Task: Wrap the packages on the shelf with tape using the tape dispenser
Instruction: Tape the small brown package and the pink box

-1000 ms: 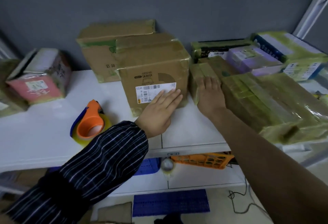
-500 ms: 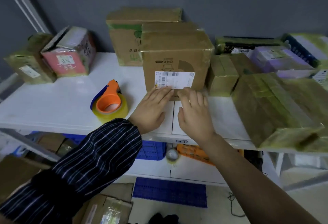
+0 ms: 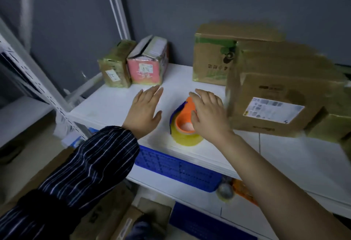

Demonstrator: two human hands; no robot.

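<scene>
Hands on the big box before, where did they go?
Both hands left the labelled box and moved left. The right hand now reaches over the tape dispenser, fingers straight, not gripping it yet; the left hand hovers open beside it. The dispenser and other boxes stayed put on the shelf.

My navy white-striped fabric sleeve (image 3: 85,165); orange-and-blue plastic dispenser (image 3: 183,118) with yellow tape; pink cardboard box (image 3: 146,70); white shelf (image 3: 114,103).

Glossy tape-wrapped cardboard boxes (image 3: 281,95); orange plastic dispenser (image 3: 185,120); smooth white shelf (image 3: 114,104).
</scene>
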